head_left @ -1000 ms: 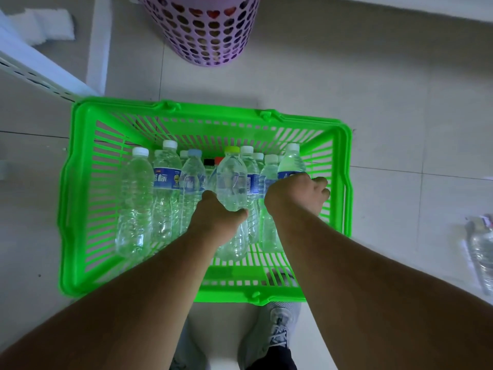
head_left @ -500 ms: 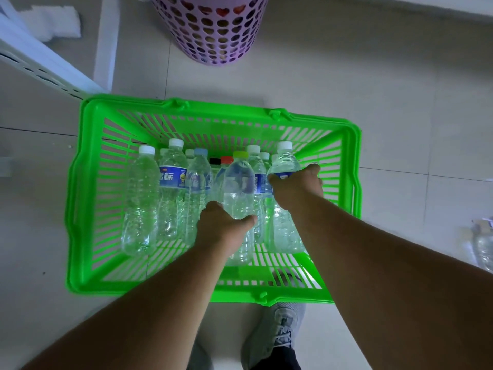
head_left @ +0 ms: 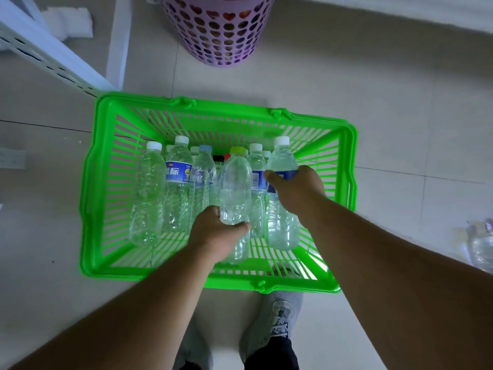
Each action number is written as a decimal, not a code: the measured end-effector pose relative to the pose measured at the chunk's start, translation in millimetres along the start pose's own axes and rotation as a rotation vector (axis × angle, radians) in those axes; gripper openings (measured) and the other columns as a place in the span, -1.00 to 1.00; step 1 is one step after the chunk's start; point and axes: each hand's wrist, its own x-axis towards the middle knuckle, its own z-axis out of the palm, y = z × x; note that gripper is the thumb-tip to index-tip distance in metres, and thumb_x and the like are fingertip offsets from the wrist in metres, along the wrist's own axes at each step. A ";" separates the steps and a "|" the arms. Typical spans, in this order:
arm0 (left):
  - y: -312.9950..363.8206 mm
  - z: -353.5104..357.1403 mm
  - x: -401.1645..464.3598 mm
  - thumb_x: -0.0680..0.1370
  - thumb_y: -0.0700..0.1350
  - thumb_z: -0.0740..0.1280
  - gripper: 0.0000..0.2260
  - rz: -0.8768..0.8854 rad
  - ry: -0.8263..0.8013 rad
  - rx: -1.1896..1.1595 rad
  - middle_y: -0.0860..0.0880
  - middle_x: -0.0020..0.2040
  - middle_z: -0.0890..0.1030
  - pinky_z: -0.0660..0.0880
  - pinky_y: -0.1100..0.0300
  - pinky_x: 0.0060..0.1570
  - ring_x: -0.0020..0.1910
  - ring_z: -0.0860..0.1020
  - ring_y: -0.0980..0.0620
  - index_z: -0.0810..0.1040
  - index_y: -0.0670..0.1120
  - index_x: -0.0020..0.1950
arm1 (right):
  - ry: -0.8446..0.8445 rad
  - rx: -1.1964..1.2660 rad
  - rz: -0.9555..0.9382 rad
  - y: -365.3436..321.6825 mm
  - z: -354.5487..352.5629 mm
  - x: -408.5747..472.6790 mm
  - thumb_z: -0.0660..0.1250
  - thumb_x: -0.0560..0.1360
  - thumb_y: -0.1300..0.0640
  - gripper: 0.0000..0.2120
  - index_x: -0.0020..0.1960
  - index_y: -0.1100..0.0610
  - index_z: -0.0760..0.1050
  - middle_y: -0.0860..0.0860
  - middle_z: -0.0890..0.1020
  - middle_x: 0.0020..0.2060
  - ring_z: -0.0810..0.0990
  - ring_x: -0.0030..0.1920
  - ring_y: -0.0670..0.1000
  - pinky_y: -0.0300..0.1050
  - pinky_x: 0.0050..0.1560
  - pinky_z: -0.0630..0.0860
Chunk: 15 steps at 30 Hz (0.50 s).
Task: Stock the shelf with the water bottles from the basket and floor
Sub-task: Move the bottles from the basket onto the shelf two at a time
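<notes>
A bright green plastic basket sits on the tiled floor and holds several clear water bottles lying side by side. My left hand grips the lower body of a clear bottle with a yellow-green cap, which is raised above the others. My right hand grips a white-capped bottle with a blue label at the basket's right side. Other bottles, one with a blue label, lie to the left. The white shelf frame runs along the upper left.
A purple perforated bin stands beyond the basket. More clear bottles lie on the floor at the right edge. White foam pieces lie at the upper left. My shoes are just below the basket's near rim.
Both hands have lifted their bottles higher out of the basket; the right hand shifted its hold up onto the blue label. The camera view rose slightly.
</notes>
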 end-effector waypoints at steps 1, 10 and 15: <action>0.6 -8.4 -7.5 0.34 0.14 0.55 -0.32 0.014 0.001 -0.017 -0.15 0.27 0.55 0.37 0.26 -0.07 0.07 0.56 -0.06 0.47 -0.15 0.34 | -0.002 0.019 -0.014 -3.3 -5.4 -8.4 0.44 0.36 -0.28 -0.57 -0.07 0.08 0.59 -0.03 0.68 -0.23 0.62 -0.29 0.01 -0.22 -0.43 0.38; 44.5 -125.4 -135.3 0.30 0.09 0.58 -0.64 0.246 0.074 -0.092 0.12 -0.36 0.44 0.36 0.23 -0.36 -0.36 0.42 0.13 0.51 -0.12 -0.22 | -0.003 0.174 -0.196 -86.4 -99.6 -137.3 0.51 0.32 -0.24 -0.71 -0.12 -0.11 0.53 -0.27 0.61 -0.36 0.56 -0.34 -0.27 -0.24 -0.36 0.43; 74.3 -204.0 -244.4 0.31 -0.08 0.61 -0.58 0.388 0.133 -0.125 0.19 -0.56 0.42 0.29 0.49 -0.43 -0.49 0.39 0.38 0.33 0.01 -0.41 | 0.040 0.242 -0.327 -142.3 -166.0 -241.9 0.49 0.37 -0.16 -0.78 -0.14 -0.07 0.55 -0.42 0.58 -0.38 0.55 -0.35 -0.37 -0.43 -0.51 0.37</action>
